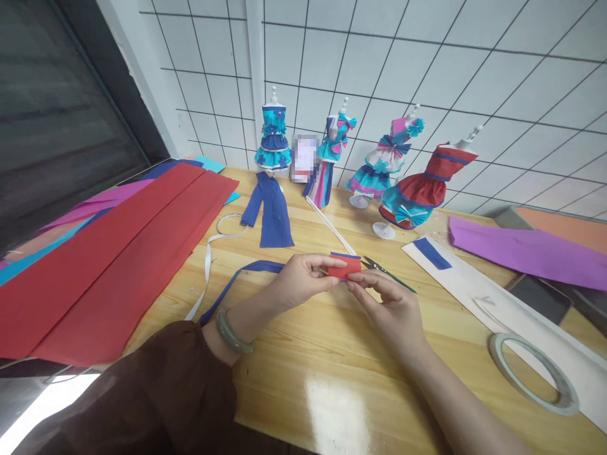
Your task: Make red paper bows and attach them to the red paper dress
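A small red piece with blue edges [344, 266] is held just above the wooden table [303, 354]. My left hand [306, 275] pinches its left side between thumb and fingers. At its lower right edge, the thumb and fingers of my right hand [386, 300] close on the same piece. Dark pointed scissors [391, 275] lie right behind my right hand. Thin white strips [329, 224] run across the table toward the red piece. Past my left wrist curves a long blue strip [237, 275].
Four small mannequins in paper-like dresses [274, 139] stand at the back wall. Large red sheets [128, 253] cover the left side. A tape roll [533, 373] lies on a white sheet [478, 297] at right, near a purple sheet [521, 249]. Blue pieces [275, 212] lie behind my hands.
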Tool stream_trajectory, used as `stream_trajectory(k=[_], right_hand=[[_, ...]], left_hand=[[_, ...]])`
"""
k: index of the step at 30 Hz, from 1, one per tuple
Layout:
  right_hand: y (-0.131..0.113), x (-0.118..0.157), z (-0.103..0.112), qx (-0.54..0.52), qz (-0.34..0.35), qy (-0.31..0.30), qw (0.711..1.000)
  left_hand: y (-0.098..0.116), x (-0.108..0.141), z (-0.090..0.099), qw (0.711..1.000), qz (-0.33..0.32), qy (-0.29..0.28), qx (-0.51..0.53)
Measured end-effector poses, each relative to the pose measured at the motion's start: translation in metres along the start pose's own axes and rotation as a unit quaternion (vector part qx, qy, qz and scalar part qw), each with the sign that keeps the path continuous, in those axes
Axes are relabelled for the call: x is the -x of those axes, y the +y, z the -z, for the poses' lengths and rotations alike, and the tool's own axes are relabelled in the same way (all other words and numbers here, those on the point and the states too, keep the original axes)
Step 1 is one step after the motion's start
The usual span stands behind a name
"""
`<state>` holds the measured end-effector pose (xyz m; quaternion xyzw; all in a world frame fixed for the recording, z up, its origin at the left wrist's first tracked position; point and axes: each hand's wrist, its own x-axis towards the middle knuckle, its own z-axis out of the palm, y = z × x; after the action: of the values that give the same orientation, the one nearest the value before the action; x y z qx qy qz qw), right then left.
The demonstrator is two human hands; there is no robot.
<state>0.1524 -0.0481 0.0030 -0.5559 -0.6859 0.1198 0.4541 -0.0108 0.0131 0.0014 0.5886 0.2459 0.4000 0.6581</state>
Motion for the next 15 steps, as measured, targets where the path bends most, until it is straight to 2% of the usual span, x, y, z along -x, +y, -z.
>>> stream_trajectory(k=[15], right_hand=[[-0.0003, -0.0002, -0.0005, -0.017, -0.01, -0.01, 1.0]], left_hand=[[-0.0043, 0.0016, -0.0017, 0.998, -0.024, 0.002, -0.056]])
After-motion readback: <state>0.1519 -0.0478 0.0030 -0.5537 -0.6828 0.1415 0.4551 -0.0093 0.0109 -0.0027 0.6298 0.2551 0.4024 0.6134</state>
